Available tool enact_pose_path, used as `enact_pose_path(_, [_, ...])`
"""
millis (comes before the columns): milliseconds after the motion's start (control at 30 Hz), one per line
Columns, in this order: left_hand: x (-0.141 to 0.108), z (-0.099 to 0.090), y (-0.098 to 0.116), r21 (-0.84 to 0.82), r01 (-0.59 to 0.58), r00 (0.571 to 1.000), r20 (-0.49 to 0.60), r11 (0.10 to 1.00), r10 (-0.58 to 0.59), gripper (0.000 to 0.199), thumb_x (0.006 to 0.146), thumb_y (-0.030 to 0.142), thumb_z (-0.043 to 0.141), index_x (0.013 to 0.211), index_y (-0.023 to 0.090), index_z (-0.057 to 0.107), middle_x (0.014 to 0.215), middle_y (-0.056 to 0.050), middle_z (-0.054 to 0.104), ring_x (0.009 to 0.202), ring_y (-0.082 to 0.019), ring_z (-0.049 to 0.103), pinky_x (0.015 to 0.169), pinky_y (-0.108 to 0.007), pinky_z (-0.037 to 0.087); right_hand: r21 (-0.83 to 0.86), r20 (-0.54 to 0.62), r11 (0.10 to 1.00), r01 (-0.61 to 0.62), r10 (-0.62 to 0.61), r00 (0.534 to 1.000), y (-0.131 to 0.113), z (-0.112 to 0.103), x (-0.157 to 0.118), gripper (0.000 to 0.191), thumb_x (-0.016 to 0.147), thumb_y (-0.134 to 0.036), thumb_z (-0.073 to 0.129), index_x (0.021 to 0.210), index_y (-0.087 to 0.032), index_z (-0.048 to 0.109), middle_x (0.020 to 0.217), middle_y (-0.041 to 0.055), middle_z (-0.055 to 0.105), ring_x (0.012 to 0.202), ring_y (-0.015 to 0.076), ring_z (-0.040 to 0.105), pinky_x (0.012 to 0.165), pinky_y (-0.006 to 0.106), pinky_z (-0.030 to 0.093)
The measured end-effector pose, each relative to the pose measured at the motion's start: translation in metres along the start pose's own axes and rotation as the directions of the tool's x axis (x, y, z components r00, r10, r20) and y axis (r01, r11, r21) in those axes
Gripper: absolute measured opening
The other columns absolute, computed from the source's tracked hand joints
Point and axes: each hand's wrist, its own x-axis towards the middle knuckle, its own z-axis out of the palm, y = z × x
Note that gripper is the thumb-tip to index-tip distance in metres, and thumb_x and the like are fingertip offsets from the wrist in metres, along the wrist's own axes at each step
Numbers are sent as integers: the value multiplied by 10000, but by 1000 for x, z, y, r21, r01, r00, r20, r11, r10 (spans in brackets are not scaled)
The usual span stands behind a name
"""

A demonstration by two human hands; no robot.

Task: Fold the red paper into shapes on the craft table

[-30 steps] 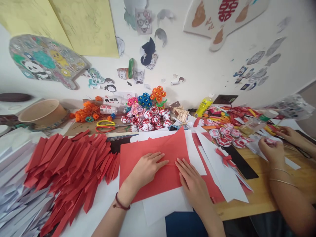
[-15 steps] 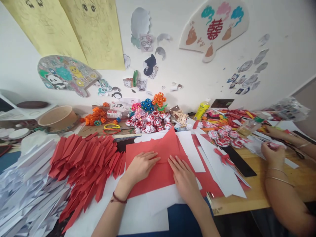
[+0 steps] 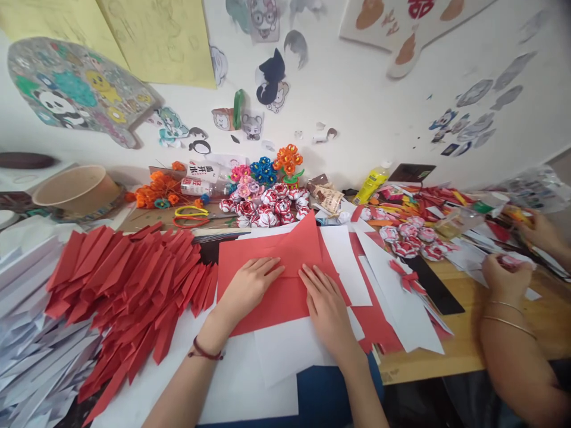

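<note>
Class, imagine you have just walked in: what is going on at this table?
The person's left hand and right hand both press flat on a large red paper sheet, whose upper part is folded. To its left lies a heap of folded red paper strips. On the right, another person's hand holds a small pink-and-white piece.

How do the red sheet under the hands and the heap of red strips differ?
The red sheet is one broad piece, while the red strips are many narrow ones, heaped. The left hand and right hand lie on the sheet; neither touches the strips. Both are red.
</note>
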Motion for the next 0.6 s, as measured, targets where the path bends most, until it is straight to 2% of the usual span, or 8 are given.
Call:
enact_pose_path(233, [2, 2, 2, -54, -40, 999, 14, 998, 41, 424, 958, 145, 426, 1365, 240, 500, 1364, -83, 565, 1282, -205, 502, 1031, -389, 427, 21, 10, 1000, 0, 0, 1000, 2, 5, 3, 607, 921, -85, 308, 1505, -248, 285, 1523, -1, 362, 1427, 216, 279, 1126, 470, 344])
enact_pose_path(367, [3, 6, 1, -49, -32, 999, 12, 998, 32, 427, 958, 127, 409, 1357, 241, 512, 1367, -84, 563, 1286, -215, 502, 1022, -395, 439, 59, -37, 998, -8, 11, 999, 4, 6, 1, 644, 909, -47, 277, 1515, -264, 250, 1530, 8, 353, 1428, 213, 277, 1123, 474, 352])
enact_pose_path(500, [2, 9, 1, -33, -37, 999, 17, 999, 37, 428, 949, 112, 415, 1348, 224, 522, 1364, -86, 565, 1275, -235, 512, 1000, -402, 459, 49, -147, 998, 38, -30, 989, -5, 4, -3, 634, 891, -10, 290, 1478, -241, 356, 1444, 27, 482, 1353, 224, 382, 1095, 454, 378])
enact_pose_path(600, [2, 10, 1, -34, -35, 999, 17, 999, 36, 450, 928, 79, 421, 1342, 218, 528, 1371, -84, 559, 1276, -239, 512, 997, -403, 464, -4, -127, 997, 75, -75, 989, -17, 4, -4, 590, 883, -22, 337, 1427, -219, 451, 1369, 42, 560, 1191, 253, 499, 988, 448, 441])
